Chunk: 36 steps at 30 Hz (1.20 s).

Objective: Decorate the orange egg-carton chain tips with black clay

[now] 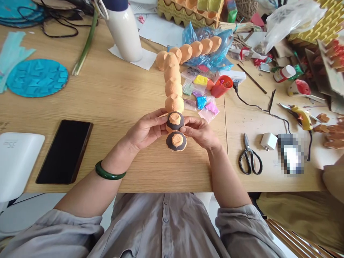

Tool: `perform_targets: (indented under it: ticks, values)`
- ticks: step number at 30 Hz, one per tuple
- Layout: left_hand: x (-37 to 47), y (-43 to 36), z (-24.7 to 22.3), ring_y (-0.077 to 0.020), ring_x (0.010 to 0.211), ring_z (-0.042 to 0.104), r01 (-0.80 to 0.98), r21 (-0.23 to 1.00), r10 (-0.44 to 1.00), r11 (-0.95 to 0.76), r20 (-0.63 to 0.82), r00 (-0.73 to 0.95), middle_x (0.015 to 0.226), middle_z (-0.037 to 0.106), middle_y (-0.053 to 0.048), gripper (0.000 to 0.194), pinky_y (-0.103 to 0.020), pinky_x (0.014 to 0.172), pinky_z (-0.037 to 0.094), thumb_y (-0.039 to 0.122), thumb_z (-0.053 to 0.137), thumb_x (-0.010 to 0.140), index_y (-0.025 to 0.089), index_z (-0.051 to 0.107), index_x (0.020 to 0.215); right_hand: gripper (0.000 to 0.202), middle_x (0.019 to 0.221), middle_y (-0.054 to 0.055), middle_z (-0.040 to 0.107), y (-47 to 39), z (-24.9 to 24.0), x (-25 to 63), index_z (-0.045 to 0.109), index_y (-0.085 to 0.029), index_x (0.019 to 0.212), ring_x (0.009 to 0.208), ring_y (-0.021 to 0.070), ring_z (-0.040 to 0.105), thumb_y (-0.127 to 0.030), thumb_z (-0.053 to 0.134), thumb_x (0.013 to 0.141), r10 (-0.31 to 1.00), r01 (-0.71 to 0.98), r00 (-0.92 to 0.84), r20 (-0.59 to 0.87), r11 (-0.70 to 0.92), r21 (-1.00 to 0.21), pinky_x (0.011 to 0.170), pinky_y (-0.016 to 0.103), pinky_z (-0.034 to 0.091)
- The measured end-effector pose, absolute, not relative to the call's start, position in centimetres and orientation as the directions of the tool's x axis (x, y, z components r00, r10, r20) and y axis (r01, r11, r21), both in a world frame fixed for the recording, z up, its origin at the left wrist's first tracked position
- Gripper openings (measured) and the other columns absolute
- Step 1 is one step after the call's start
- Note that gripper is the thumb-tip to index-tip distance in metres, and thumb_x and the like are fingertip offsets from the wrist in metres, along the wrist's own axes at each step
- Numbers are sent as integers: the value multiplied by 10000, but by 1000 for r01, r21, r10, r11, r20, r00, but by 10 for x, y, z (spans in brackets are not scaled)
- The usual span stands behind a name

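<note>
Between my hands is a long chain of orange-painted egg-carton cups (173, 86), running away from me and bending right at its far end. Its two nearest cups carry black rings around orange tips. My left hand (149, 129), with a green bangle at the wrist, pinches the chain's left side by the upper black ring (176, 127). On the right side, my right hand (197, 130) grips the same cup, its thumb at the ring's lower edge. The nearest black-ringed cup (176, 140) sticks out toward me below the fingers.
Small bags of coloured clay (201, 102) and a red cup (221, 86) lie beyond my right hand. Scissors (249, 154) and a yellow glue gun (301, 116) are at right. A phone (64, 152), blue disc (37, 77) and white bottle (125, 34) stand or lie left.
</note>
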<state>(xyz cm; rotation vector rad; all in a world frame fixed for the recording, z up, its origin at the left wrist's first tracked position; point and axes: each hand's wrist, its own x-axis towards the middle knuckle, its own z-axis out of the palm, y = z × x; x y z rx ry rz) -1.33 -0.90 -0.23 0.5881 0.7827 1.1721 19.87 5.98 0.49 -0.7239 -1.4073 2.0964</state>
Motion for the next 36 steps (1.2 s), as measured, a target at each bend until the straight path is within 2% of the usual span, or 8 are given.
perform_targets:
  ticks: [5, 9, 13, 16, 22, 29, 32, 36]
  values:
    - [-15, -9, -3, -166, 871, 818, -555, 771, 949, 311, -224, 221, 1004, 862, -30, 318, -269, 821, 658, 429, 969, 913, 232, 863, 1138, 431, 777, 12, 796, 65, 2, 203, 813, -196, 800, 683, 145, 734, -566, 1034, 794, 665, -103, -741, -94, -251, -962, 641, 275, 641]
    - [-13, -9, 0, -138, 805, 802, -597, 733, 944, 324, -208, 258, 949, 850, -20, 433, -222, 761, 664, 419, 1033, 854, 192, 845, 1173, 454, 810, 15, 819, 67, -6, 203, 831, -188, 840, 709, 147, 759, -569, 1062, 753, 654, -112, -753, -70, -232, -966, 672, 271, 663]
    - [-12, -10, 4, -111, 759, 789, -615, 716, 943, 331, -229, 241, 939, 847, -6, 497, -186, 701, 652, 388, 1078, 802, 169, 823, 1169, 486, 770, -4, 792, 67, -11, 203, 822, -185, 837, 659, 120, 719, -589, 1071, 731, 653, -101, -751, -96, -257, -961, 629, 242, 631]
    - [-13, -11, 7, -122, 748, 791, -602, 725, 942, 335, -254, 219, 939, 850, -15, 550, -193, 673, 651, 383, 1096, 772, 151, 801, 1174, 516, 727, -14, 768, 67, -12, 203, 815, -194, 832, 626, 115, 691, -633, 1062, 721, 646, -69, -754, -121, -260, -963, 599, 237, 609]
    - [-16, -9, 3, -188, 833, 825, -490, 801, 939, 344, -302, 165, 1028, 874, -64, 624, -239, 688, 651, 370, 1089, 767, 153, 746, 1241, 545, 751, 13, 798, 66, -16, 203, 761, -194, 845, 648, 166, 759, -649, 1042, 738, 634, 54, -745, -208, -254, -966, 608, 280, 643]
    - [-18, -6, -10, -189, 868, 817, -469, 833, 956, 294, -256, 144, 1060, 882, -60, 628, -258, 741, 660, 414, 1065, 796, 186, 718, 1267, 649, 808, 24, 818, 65, -21, 199, 762, -191, 921, 701, 187, 784, -714, 1049, 665, 642, 85, -711, -287, -327, -941, 610, 280, 647]
    - [-19, -5, -10, -172, 834, 820, -509, 800, 947, 319, -280, 155, 1021, 877, -34, 583, -239, 731, 656, 388, 1063, 805, 191, 736, 1246, 637, 819, 18, 812, 65, -18, 200, 777, -188, 930, 717, 173, 768, -697, 1058, 670, 627, 52, -718, -301, -383, -922, 631, 275, 650]
    - [-19, -6, -4, -170, 840, 836, -577, 753, 947, 315, -293, 133, 1005, 876, -29, 610, -229, 736, 661, 373, 1095, 761, 178, 762, 1233, 584, 888, 20, 808, 65, -13, 202, 830, -178, 965, 761, 147, 755, -672, 1039, 735, 628, -61, -741, -237, -416, -908, 645, 246, 654]
